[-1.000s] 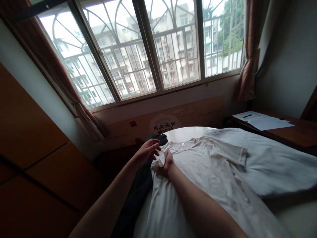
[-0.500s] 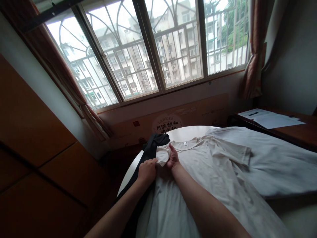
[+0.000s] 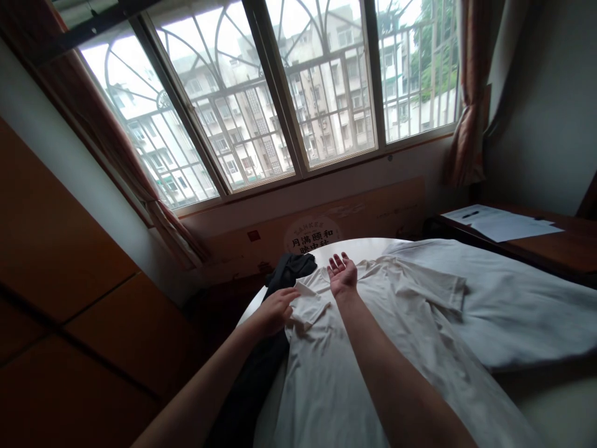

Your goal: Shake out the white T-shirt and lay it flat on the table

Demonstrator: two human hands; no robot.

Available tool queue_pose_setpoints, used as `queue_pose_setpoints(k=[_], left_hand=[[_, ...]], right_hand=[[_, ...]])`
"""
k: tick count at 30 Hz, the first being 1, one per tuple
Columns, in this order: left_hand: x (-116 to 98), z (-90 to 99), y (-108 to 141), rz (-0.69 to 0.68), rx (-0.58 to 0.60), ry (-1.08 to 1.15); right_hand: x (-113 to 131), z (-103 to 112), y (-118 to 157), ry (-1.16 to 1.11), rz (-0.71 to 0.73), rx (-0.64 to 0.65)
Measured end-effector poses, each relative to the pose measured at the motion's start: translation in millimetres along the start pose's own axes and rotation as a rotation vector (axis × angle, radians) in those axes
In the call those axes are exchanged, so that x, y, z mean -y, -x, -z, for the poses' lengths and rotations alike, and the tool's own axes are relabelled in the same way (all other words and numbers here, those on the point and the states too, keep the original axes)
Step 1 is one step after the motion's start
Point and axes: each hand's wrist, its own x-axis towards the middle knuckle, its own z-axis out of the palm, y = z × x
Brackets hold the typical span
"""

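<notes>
A cream short-sleeved shirt [image 3: 392, 317] lies spread on a white round table [image 3: 368, 247]. Its left sleeve is folded inward over the body of the shirt. Beside that sleeve is my left hand [image 3: 278, 309], fingers extended at the sleeve's left edge and not closed on it. Palm up and fingers spread, my right hand [image 3: 342, 275] is over the shirt near the collar and holds nothing. A black garment [image 3: 293, 266] lies along the shirt's left side, partly behind my left forearm.
White fabric [image 3: 517, 298] covers the right part of the table. Papers [image 3: 504, 221] rest on a dark wooden desk [image 3: 566, 249] at the right. Behind stand a printed cardboard panel [image 3: 373, 214] and barred windows; an orange-brown cabinet [image 3: 93, 336] is at the left.
Both hands have let go of the sleeve, which now lies flatter on the shirt. My right hand has moved right and turned palm up; my left hand's fingers have straightened.
</notes>
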Motion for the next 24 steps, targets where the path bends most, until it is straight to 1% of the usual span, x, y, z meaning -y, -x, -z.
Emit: queue_pose_setpoints(k=[1, 3, 5, 7, 11, 14, 16, 19, 21, 24], left_hand=[[3, 2.6, -11, -0.017, -0.007, 0.024], [6, 2.9, -32, -0.038, 0.03, 0.017], [7, -3.7, -50, -0.04, 0.095, -0.022], [9, -15.0, -61, -0.002, 0.119, -0.05], [18, -39.4, -67, 0.12, 0.103, -0.084], [20, -48.2, -65, 0.17, 0.068, -0.086], [17, -45.6, -61, 0.187, 0.032, -0.078], [10, -29.2, -49, 0.181, -0.038, -0.063], [6, -14.7, -33, 0.138, -0.068, -0.033], [2, 1.8, -6, 0.019, -0.065, 0.06]], right_hand=[[4, 0, -1, 0.006, 0.025, -0.018], [7, 0, -3, 0.019, 0.065, -0.054], [7, 3, -3, 0.04, 0.088, -0.087], [6, 6, -4, 0.075, 0.099, -0.114], [0, 12, -8, 0.212, 0.118, -0.132], [-5, 13, -11, 0.411, 0.118, -0.081], [-9, 13, -11, 0.597, 0.113, -0.009], [-15, 17, -10, 0.889, 0.109, 0.128], [-18, 22, -9, 1.05, 0.093, 0.214], [-20, 30, -8, 1.223, 0.059, 0.314]])
